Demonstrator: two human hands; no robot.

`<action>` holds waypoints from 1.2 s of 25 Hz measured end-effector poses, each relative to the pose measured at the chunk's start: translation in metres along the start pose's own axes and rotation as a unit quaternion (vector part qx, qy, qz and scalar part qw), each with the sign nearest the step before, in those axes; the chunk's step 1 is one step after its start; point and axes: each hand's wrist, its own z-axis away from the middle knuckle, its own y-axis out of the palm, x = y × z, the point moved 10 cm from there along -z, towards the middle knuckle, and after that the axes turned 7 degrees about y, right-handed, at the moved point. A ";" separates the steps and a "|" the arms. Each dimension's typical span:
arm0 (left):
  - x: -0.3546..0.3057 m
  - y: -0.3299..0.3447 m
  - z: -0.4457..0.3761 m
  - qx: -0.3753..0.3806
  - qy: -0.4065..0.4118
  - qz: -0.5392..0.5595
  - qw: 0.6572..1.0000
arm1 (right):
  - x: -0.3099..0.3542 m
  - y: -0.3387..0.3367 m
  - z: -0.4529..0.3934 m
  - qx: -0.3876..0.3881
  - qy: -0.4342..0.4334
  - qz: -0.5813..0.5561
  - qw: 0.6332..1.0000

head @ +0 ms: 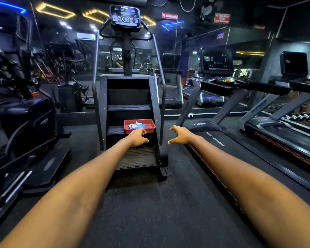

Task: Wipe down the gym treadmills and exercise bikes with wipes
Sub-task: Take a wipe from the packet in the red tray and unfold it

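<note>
Wipes pack point(137, 125) in red tray point(151, 129), label unreadable; both hands empty, fingers spread.

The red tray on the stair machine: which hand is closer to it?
Left. The left hand reaches its near rim, red tray; the right hand hangs apart, off its right side.

GYM FLOOR: COUNT

One stair climber point(128, 97), with one console point(125, 17). Two treadmills: near point(222, 140), far point(284, 133). One red tray point(151, 128) holding one wipes pack point(137, 125). Two hands: left point(138, 137), right point(181, 136). Two red signs point(169, 15) point(222, 18). One machine point(27, 122) at left, type unclear.
</note>
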 end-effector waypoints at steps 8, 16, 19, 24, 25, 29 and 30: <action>0.047 -0.016 -0.121 -0.004 -0.037 -0.024 0.999 | 0.001 0.004 -0.149 0.041 -0.025 0.018 0.999; 0.119 -0.022 -0.257 -0.002 -0.059 -0.040 0.997 | 0.005 0.044 -0.312 0.065 -0.046 0.020 0.997; 0.153 -0.030 -0.320 0.003 -0.058 -0.052 0.997 | 0.010 0.056 -0.386 0.070 -0.047 0.034 0.996; 0.207 -0.042 -0.412 0.031 -0.061 -0.069 0.995 | 0.026 0.070 -0.491 0.083 -0.050 0.040 0.994; 0.219 -0.042 -0.427 0.035 -0.063 -0.066 0.995 | 0.028 0.076 -0.510 0.086 -0.050 0.038 0.994; 0.268 -0.036 -0.489 0.058 -0.070 -0.077 0.993 | 0.026 0.106 -0.588 0.110 -0.037 0.044 0.992; 0.281 -0.034 -0.507 0.061 -0.072 -0.074 0.993 | 0.025 0.113 -0.607 0.113 -0.034 0.047 0.992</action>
